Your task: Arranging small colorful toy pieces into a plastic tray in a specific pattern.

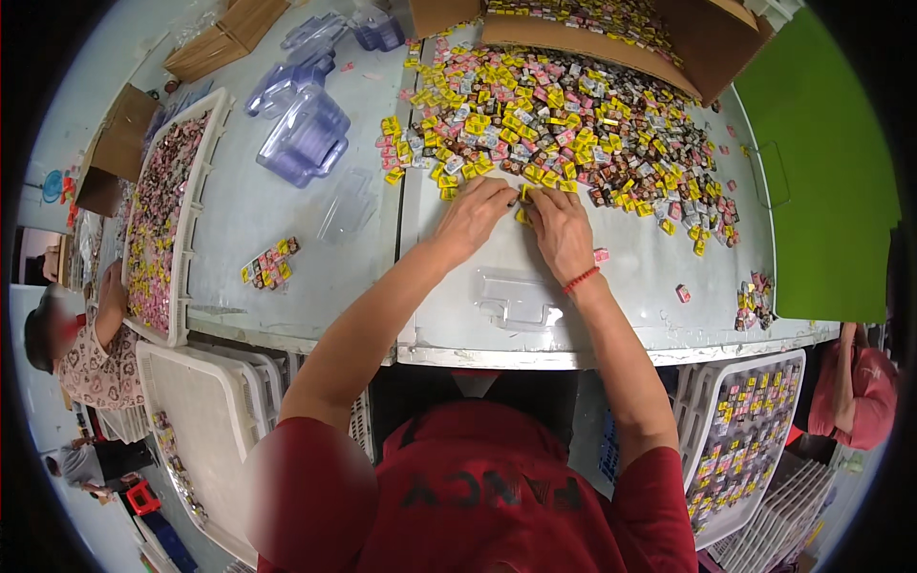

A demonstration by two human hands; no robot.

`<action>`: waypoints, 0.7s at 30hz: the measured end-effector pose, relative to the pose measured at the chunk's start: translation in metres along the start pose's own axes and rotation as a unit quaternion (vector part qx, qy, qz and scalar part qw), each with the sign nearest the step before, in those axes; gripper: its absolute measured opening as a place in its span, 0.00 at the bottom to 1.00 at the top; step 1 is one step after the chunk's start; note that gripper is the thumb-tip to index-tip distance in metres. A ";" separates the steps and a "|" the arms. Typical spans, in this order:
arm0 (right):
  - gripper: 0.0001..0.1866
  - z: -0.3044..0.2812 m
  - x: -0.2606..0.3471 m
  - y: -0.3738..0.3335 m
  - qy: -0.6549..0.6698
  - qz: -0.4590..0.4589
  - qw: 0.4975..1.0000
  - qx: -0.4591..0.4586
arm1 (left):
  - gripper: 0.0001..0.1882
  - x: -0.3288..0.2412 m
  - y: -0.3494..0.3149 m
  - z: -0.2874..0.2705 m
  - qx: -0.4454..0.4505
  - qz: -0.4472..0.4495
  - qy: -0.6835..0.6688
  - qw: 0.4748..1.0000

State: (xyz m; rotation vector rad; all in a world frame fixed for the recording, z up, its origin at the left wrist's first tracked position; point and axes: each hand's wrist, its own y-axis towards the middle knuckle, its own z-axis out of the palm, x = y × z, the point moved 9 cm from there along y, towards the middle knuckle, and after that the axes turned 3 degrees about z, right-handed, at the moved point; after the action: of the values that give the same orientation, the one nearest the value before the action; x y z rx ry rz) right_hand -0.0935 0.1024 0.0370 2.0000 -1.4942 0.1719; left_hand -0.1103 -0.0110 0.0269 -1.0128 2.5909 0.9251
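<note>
Both hands work at the near edge of a large heap of small block-shaped pieces (564,124) in yellow, pink, brown and grey. My left hand (473,218) is closed in a pinch, its fingertips pointing right; what they hold is too small to make out. Close beside it, my right hand (561,229), with a red bracelet (580,280) at the wrist, bends its fingers over a small yellow block (524,192). On the table below the hands lies a clear plastic tray (519,299). A single pink block (601,256) sits beside my right wrist.
An open cardboard box (573,38) lies behind the heap. Stacked clear plastic trays (304,138) and a small block cluster (271,265) are at left. A white crate (181,220) of blocks stands farther left. Filled trays (750,439) lean below the right edge. Other people stand at both sides.
</note>
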 end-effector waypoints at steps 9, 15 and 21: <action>0.13 -0.032 -0.010 -0.031 0.111 0.043 0.993 0.020 | 0.13 -0.034 -0.022 -0.012 0.005 -0.044 -0.065 0.997; 0.13 -0.049 -0.003 -0.046 0.072 0.051 0.995 0.052 | 0.15 -0.019 -0.023 -0.013 0.006 -0.072 -0.067 0.995; 0.13 -0.034 0.037 -0.050 0.029 -0.016 0.998 0.052 | 0.18 -0.004 -0.010 -0.005 0.054 -0.061 -0.088 0.993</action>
State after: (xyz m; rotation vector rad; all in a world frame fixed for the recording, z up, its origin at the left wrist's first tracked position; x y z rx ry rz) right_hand -0.0264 0.0986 0.0608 2.0814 -1.4439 0.2974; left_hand -0.1007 -0.0177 0.0277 -0.9997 2.3769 0.7961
